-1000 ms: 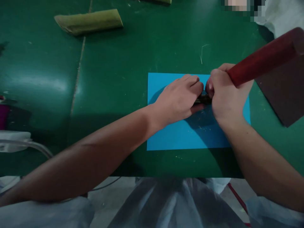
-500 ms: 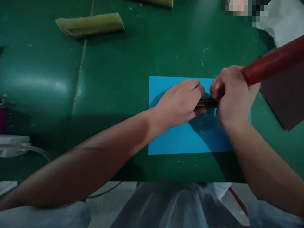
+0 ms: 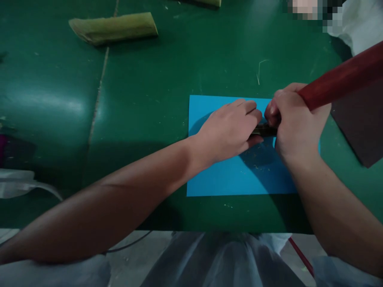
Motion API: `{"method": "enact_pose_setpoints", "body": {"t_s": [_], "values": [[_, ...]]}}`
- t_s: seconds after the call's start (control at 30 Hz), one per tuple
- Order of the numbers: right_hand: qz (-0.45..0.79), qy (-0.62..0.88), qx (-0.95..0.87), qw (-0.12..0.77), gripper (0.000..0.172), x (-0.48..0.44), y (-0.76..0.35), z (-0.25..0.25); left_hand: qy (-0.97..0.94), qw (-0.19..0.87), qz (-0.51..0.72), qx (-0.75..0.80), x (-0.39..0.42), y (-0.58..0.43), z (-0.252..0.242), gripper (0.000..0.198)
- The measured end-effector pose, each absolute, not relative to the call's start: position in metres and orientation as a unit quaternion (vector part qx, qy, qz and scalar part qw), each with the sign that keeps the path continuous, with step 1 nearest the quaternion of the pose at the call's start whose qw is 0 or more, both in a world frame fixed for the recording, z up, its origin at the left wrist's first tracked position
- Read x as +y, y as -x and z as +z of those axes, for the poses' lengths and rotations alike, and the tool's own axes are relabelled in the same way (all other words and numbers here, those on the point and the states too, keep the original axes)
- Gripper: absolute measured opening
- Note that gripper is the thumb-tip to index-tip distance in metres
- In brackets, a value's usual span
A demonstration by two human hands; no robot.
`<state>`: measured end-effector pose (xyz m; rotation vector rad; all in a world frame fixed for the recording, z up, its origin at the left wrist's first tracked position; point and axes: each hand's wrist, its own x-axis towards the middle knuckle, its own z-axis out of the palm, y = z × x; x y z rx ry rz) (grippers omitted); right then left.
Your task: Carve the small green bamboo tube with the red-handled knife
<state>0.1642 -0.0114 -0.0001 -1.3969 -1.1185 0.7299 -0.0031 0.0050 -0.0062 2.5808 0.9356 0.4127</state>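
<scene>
The surface is a dark green table (image 3: pixel 143 99) with a soft shine, and a thin seam (image 3: pixel 98 91) runs across it from the far side toward the near edge. A blue sheet (image 3: pixel 227 179) lies flat on the table close to the near edge, with small pale crumbs on it. Both hands work over the far right part of this sheet. The left hand (image 3: pixel 227 131) lies palm down, its fingers closed on a small dark piece (image 3: pixel 265 130) which rests on the sheet between the two hands. The right hand (image 3: pixel 295 123) is clenched around a red handle (image 3: pixel 341 77), and its fingers touch the right end of the piece. The handle rises to the upper right, and a dark blade (image 3: pixel 362 131) hangs from it over the table, just beside the right edge of the sheet. The middle and left of the table are open. Far away at the upper left lies a bamboo piece (image 3: pixel 113 28), well apart from the hands. A thin fibre (image 3: pixel 259 69) lies just behind the sheet. A white cloth (image 3: pixel 359 24) is at the far right corner. At the left edge lies some pale plastic (image 3: pixel 18 185); what it holds I cannot tell. Below the near edge a cable (image 3: pixel 128 244) hangs
</scene>
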Motion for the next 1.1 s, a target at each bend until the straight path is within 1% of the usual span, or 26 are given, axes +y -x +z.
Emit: {"method": "enact_pose_setpoints", "body": {"t_s": [0.13,0.3,0.47,0.7,0.87,1.0,1.1], "values": [[0.294,0.589,-0.486,0.575,0.045,-0.013,-0.159,0.003,-0.918,0.188,0.141,0.319,0.007,0.000,-0.006,0.016],[0.321,0.589,-0.457,0.584,0.049,-0.008,-0.156,0.002,-0.912,0.187,0.138,0.337,0.007,0.000,-0.007,0.021],[0.302,0.553,-0.436,0.643,0.048,-0.001,-0.162,-0.001,-0.908,0.185,0.137,0.349,0.008,0.003,-0.006,0.020],[0.368,0.571,-0.451,0.579,0.049,-0.006,-0.167,-0.001,-0.914,0.179,0.130,0.341,0.003,0.003,-0.006,0.020],[0.370,0.578,-0.437,0.582,0.047,-0.007,-0.165,0.004,-0.913,0.169,0.163,0.334,0.003,0.005,-0.011,0.016],[0.360,0.587,-0.438,0.579,0.042,-0.008,-0.161,0.010,-0.911,0.177,0.172,0.331,0.006,0.005,-0.015,0.018],[0.344,0.585,-0.464,0.569,0.042,-0.010,-0.160,0.010,-0.909,0.189,0.177,0.327,0.008,0.005,-0.017,0.018]]}}
